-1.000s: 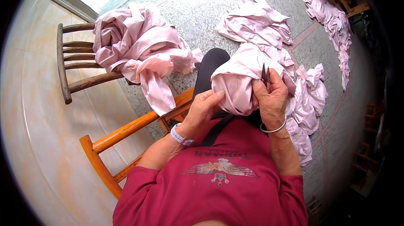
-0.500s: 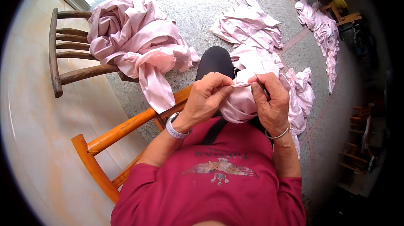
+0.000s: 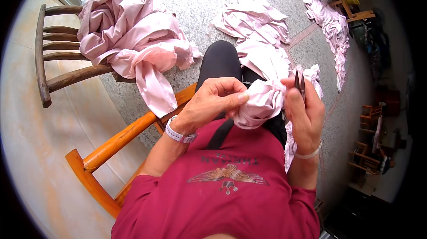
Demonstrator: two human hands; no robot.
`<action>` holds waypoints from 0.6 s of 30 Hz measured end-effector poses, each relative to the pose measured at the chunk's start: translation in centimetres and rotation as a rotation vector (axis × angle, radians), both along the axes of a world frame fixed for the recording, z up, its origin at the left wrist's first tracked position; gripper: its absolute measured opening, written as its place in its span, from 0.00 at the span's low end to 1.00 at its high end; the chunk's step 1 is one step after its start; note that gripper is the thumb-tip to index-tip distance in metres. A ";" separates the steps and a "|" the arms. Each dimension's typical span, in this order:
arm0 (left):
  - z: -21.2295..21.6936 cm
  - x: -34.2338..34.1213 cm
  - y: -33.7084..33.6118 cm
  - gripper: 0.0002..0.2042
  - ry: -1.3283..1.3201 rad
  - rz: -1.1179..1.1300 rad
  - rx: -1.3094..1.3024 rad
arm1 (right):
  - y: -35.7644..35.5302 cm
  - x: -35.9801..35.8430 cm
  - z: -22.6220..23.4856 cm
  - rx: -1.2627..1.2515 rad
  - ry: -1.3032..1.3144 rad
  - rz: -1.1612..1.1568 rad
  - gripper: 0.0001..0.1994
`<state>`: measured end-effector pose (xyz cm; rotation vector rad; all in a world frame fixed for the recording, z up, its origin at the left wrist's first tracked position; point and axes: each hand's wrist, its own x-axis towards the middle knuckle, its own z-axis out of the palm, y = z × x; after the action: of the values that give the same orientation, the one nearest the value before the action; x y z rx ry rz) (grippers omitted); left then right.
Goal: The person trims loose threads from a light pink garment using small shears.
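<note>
Pink cloth (image 3: 258,107) in the left hand (image 3: 212,104), little dark snips (image 3: 299,87) in the right hand (image 3: 306,116).
The left thumb and finger pinch the cloth's left side; the right hand curls around the snips by its right side. The cloth sits bunched over the lap (image 3: 276,133), shiny and full of folds. Farther off, a pink heap (image 3: 129,38) covers a brown chair (image 3: 41,56).

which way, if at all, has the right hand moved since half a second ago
Yes: the right hand has moved to the right, farther from the cloth-draped brown wooden chair at the left of the view.
</note>
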<state>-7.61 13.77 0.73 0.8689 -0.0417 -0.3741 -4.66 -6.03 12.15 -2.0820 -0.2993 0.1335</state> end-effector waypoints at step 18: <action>0.2 -0.1 -1.4 0.07 0.134 0.009 -0.250 | -0.1 -2.5 -0.2 -0.143 0.290 0.176 0.11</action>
<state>-7.76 12.35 0.97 0.5954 0.0392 -0.4083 -7.16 -6.15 11.91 -2.1398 -0.3020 0.5713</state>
